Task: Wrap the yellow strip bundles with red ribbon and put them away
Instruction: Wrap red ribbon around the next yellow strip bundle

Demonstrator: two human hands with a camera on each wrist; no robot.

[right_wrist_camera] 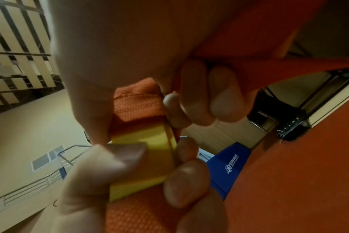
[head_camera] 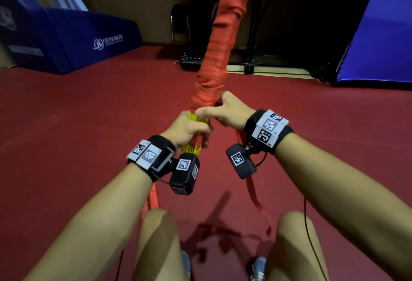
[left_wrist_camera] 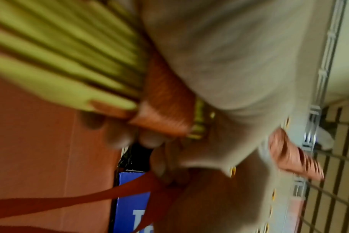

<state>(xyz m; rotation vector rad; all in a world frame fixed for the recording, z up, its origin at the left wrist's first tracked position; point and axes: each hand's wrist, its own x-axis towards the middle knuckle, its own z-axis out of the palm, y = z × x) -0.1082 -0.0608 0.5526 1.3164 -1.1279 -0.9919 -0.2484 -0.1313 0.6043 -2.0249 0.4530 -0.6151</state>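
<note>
A long bundle of yellow strips rises away from me, most of its length wound in red ribbon. Bare yellow shows only near its lower end. My left hand grips that lower end, fingers curled round the yellow strips and a turn of ribbon. My right hand sits just above it, thumb laid across the bundle, fingers pinching the red ribbon against the yellow strips. A loose ribbon tail hangs from the right hand toward the floor.
The floor is dark red. Blue padded mats lie at the far left and stand at the far right. A black stand base and dark gear sit behind the bundle. My knees and shoes are at the bottom.
</note>
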